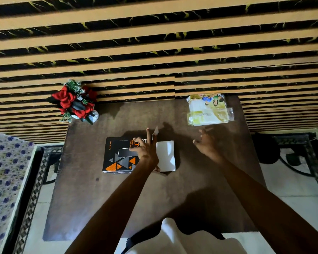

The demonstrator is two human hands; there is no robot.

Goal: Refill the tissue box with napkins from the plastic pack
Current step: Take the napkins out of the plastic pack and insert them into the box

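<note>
A black tissue box point(117, 158) with orange and grey triangles lies flat at the middle of the brown table point(92, 198). Its top slot is dark. A white flat panel point(166, 155) sticks out at the box's right end; I cannot tell whether it is an open flap or napkins. My left hand point(145, 149) rests over the box's right part with fingers spread, gripping nothing I can see. The plastic napkin pack point(208, 110), yellow-white with a printed picture, lies at the table's far right. My right hand point(206, 142) hovers just short of it, fingers apart and empty.
A small vase of red artificial roses point(75, 102) stands at the table's far left corner. A wall of tan and black stripes point(154, 52) rises right behind the table. A patterned rug point(301, 153) surrounds the table, and a flowered cloth point(4, 171) lies at the left.
</note>
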